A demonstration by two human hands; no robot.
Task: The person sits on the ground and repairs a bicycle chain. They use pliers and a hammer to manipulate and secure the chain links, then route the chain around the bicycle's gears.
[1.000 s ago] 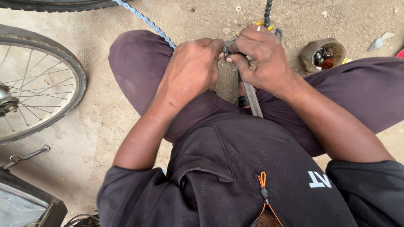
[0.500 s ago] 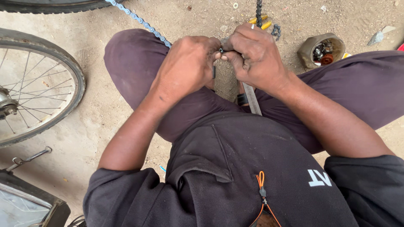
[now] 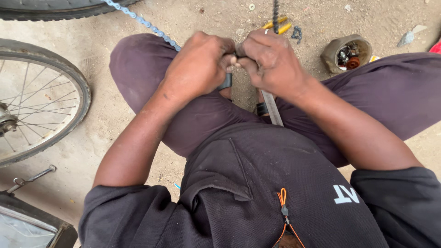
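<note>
I sit cross-legged on the ground with both hands closed and pressed together above my knees. My left hand (image 3: 197,66) is a fist around a small black-handled tool (image 3: 226,82), whose end sticks out below the fingers. My right hand (image 3: 271,62) pinches a bicycle chain where the hands meet. One run of the chain (image 3: 142,22) slants to the upper left, bluish. A dark run (image 3: 275,11) rises straight from my right hand. The link between my fingers is hidden.
A flat metal bar (image 3: 272,109) lies between my legs. Yellow-handled pliers (image 3: 278,25) rest on the dirt beyond my hands. A tin of small parts (image 3: 347,53) stands at right. A spoked bicycle wheel (image 3: 69,82) lies at left, with a tyre (image 3: 46,10) along the top edge.
My hands have drawn tighter together on the chain and shifted slightly. The black tool end now shows below my left fist.
</note>
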